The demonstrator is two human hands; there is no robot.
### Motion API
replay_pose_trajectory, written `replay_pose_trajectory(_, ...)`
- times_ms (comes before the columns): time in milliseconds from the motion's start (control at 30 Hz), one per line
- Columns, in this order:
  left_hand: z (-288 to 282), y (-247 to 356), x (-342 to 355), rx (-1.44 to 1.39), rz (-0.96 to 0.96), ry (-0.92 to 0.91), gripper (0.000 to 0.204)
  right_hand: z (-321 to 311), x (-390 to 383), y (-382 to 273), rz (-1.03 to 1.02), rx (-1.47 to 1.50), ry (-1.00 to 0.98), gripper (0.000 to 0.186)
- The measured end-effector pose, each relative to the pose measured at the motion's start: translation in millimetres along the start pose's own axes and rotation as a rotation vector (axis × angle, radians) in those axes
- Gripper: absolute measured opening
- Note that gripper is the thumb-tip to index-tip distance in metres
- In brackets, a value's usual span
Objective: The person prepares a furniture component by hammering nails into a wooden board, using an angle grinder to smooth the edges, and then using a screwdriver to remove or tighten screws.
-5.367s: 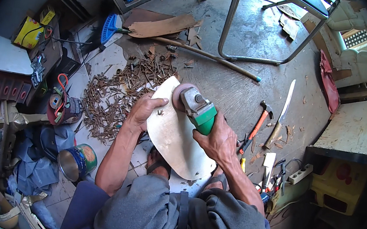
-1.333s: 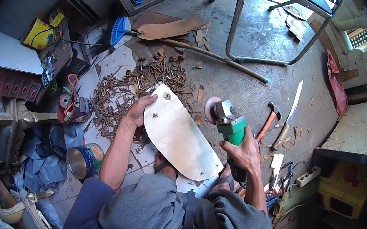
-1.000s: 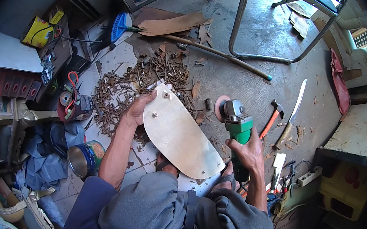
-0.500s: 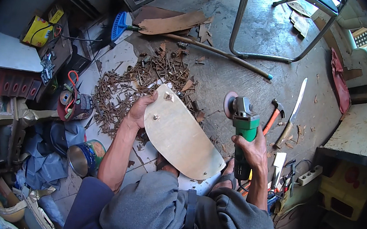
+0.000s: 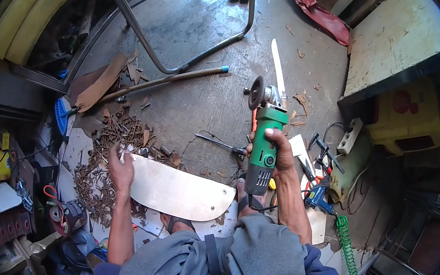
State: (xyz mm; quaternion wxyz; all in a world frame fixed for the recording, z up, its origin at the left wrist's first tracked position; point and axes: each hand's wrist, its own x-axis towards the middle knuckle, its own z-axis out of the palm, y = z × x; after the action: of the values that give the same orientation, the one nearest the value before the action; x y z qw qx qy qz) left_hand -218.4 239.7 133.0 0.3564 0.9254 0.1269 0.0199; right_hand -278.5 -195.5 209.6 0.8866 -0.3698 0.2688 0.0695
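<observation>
My right hand [image 5: 284,153] grips a green angle grinder [image 5: 258,178], held upright with its round disc [image 5: 257,92] at the top. My left hand [image 5: 120,166] pinches the left end of a pale, curved-edged board [image 5: 175,190], which lies crosswise above my feet and has small metal fittings at its right end. Just beyond the board is a pile of rusty nails and screws [image 5: 99,183]. Behind the grinder lie a long blade [image 5: 277,59] and an orange-handled tool, partly hidden.
A metal chair frame [image 5: 163,64] stands ahead; a pole [image 5: 155,83] and wood scraps [image 5: 99,81] lie near it. On the right are a worn cabinet [image 5: 395,54], yellow container [image 5: 408,127], power strip [image 5: 348,137] and blue tool [image 5: 319,199] with green coiled hose. Clutter fills the left.
The view has turned rightward. The grinder has been raised and stood more upright in my right hand. The board in my left hand has swung from slanting to nearly horizontal.
</observation>
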Motion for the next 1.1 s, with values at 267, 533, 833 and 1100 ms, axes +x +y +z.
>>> replay_pose_trajectory(267, 76.3, 227.3, -138.5, -0.315, 1.176, -0.790, 0.082, -35.0, 14.7, -1.2, -0.040, 0.468, -0.165, 0.056)
replay_pose_trajectory(533, 101.3, 239.0, -159.5, -0.191, 1.067, -0.589, 0.056, -57.3, 30.3, 7.6, -0.029, 0.541, -0.218, 0.054)
replay_pose_trajectory(833, 86.5, 235.5, -139.9, -0.155, 1.137, -0.448, 0.055, -32.4, 40.6, 7.8, 0.023, 0.542, -0.273, 0.053)
replay_pose_trajectory(1100, 66.3, 244.4, -152.8, 0.179, 1.168, -0.365, 0.073, -29.8, 44.5, 18.9, 0.048, 0.610, -0.264, 0.054)
